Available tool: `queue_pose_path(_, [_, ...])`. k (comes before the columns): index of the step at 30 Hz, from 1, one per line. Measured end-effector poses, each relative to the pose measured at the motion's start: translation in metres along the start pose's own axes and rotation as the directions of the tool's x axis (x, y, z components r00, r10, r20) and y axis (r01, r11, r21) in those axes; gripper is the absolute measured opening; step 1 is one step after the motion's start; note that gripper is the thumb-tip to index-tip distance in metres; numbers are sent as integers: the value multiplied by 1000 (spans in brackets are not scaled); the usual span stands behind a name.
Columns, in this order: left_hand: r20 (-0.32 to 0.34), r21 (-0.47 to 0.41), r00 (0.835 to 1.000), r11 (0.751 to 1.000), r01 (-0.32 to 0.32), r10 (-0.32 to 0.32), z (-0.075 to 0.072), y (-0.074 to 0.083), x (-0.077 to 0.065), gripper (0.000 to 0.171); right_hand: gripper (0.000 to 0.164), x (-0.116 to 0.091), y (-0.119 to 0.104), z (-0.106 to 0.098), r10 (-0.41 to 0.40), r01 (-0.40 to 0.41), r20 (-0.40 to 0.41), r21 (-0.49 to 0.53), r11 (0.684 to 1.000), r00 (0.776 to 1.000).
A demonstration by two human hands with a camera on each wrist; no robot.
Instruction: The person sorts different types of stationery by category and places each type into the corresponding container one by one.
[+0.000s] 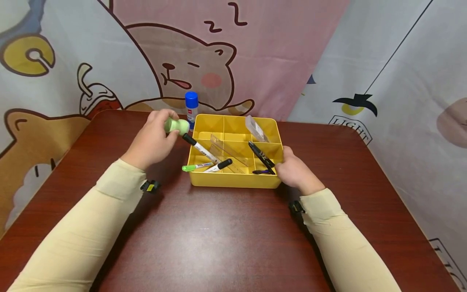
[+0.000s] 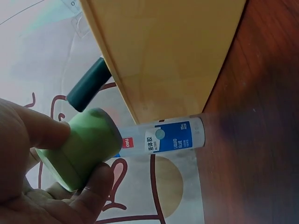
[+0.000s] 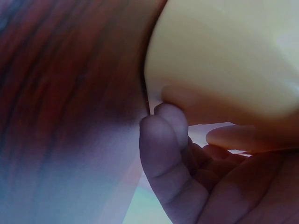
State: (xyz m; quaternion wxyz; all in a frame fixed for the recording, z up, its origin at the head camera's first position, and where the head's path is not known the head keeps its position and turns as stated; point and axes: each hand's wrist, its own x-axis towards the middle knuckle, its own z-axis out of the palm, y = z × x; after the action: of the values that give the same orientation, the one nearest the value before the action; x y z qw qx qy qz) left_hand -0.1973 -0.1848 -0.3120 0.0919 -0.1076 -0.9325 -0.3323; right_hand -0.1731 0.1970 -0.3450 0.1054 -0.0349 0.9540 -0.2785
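Observation:
My left hand (image 1: 155, 140) grips a light green, rounded cylinder (image 2: 84, 147) between thumb and fingers, raised beside the left wall of a yellow divided box (image 1: 233, 180). What the cylinder is cannot be told. My right hand (image 1: 293, 170) holds the box at its front right corner, fingertips against the outer wall in the right wrist view. Black-capped markers (image 1: 206, 152) and a green-ended pen (image 1: 197, 166) lean in the front left part, near clear rulers (image 1: 230, 150). Black pens (image 1: 261, 155) stand at front right; a clear plastic case (image 1: 256, 129) leans at back right.
A blue-capped liquid glue bottle (image 1: 191, 106) stands upright by the box's back left corner. The dark wooden table (image 1: 219, 235) reaches back to a cartoon-printed cloth (image 1: 284, 48). One marker's black cap sticks out past the box's left rim, close to the left hand.

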Motion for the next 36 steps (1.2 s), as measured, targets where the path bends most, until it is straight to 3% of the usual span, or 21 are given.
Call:
queue_pose_path(21, [49, 18, 999, 1000, -23, 22, 8, 9, 8, 30, 58, 1, 2, 0, -10, 10, -5, -20, 1000, 1000])
queue_pose_path(36, [40, 26, 998, 999, -48, 47, 8, 12, 10, 31, 59, 1, 1, 1, 1, -1, -5, -7, 1000, 1000])
